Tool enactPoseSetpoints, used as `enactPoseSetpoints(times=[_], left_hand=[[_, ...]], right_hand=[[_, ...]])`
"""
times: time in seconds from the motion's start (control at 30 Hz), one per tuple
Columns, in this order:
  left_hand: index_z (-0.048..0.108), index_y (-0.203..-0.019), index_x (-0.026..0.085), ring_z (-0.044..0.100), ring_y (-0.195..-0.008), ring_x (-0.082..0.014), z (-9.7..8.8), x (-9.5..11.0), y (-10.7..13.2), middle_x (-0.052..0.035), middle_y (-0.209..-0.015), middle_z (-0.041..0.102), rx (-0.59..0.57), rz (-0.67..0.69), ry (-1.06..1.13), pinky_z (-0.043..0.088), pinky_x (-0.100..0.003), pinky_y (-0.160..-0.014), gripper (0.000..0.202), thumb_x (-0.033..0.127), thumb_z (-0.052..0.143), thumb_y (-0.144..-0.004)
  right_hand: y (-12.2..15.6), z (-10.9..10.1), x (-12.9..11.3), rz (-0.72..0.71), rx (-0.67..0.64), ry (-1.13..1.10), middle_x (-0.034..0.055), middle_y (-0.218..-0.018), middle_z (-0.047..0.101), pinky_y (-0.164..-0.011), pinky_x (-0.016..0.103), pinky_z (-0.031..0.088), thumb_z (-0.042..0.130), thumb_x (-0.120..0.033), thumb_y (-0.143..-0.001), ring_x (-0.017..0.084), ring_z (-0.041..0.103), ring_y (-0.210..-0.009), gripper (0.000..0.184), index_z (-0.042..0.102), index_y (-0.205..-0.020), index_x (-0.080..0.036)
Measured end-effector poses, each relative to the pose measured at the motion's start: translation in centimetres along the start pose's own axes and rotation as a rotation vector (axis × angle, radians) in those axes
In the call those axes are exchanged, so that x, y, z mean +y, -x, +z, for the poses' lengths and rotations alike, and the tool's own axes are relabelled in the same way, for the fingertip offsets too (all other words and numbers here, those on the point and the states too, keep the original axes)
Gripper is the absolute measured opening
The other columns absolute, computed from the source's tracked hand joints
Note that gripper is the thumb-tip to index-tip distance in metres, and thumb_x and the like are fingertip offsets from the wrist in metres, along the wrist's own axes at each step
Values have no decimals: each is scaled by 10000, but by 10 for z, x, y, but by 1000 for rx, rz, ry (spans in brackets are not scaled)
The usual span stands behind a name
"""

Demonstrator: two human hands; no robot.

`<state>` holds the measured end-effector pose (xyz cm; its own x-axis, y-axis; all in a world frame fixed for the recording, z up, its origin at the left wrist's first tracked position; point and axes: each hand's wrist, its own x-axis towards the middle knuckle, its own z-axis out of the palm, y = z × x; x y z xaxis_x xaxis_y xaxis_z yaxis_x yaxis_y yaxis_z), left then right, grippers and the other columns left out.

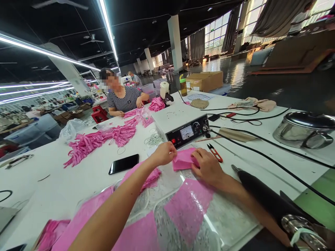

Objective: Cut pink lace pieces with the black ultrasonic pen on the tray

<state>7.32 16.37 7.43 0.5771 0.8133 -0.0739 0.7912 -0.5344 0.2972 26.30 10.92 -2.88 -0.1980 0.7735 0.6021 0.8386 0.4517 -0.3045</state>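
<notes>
My left hand (pixel 164 153) and my right hand (pixel 206 167) both pinch a small stack of pink fabric pieces (pixel 183 159) lying on the white table (pixel 65 181), just in front of a white control box with a dial and red buttons (pixel 183 129). Each hand's fingers are closed on an edge of the stack. Under my forearms lie clear plastic bags of pink fabric (pixel 183 209). Small red-handled snips (pixel 216 153) rest to the right of my right hand.
A black phone (pixel 124 163) lies left of my hands. Pink strips (pixel 99 139) are heaped farther left. Black cables (pixel 261 153) cross the table's right side, by a steel pot (pixel 305 130) and a black-handled tool (pixel 264 198). A seated person in a striped shirt (pixel 123 99) works across the table.
</notes>
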Motion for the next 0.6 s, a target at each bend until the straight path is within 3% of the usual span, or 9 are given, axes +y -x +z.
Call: enactPoseSetpoints(times=[0.13,0.23,0.43,0.6], left_hand=[[643,-831,125,610,-909,-166,-10,6,19,-38,-973,643,15,-13,74,496,-364,-870,84,184,623,-887],[669,-717,143,604,-846,-145,-4,15,53,-25,-922,640,-8,-22,151,481,-277,-819,127,72,606,-802],[709,-680,165,595,-739,-122,45,45,125,-13,-827,637,-105,-76,291,458,-202,-669,168,44,597,-714],[696,-625,145,582,-708,-113,82,60,136,-16,-750,618,-122,-154,349,435,-185,-646,209,-14,566,-664]], right_hand=[[9,-12,6,-85,28,-53,82,-851,622,-722,323,476,513,-111,-846,210,590,-795,115,608,-816,-169],[25,-28,2,-216,0,-153,61,-843,631,-694,274,494,480,-144,-913,169,603,-771,159,624,-853,-173],[66,-47,-7,-428,-53,-283,47,-828,637,-669,263,502,487,-85,-915,147,604,-745,190,646,-912,-190],[76,-48,-4,-469,-109,-320,58,-853,649,-703,278,533,471,-38,-902,159,628,-784,245,651,-972,-190]])
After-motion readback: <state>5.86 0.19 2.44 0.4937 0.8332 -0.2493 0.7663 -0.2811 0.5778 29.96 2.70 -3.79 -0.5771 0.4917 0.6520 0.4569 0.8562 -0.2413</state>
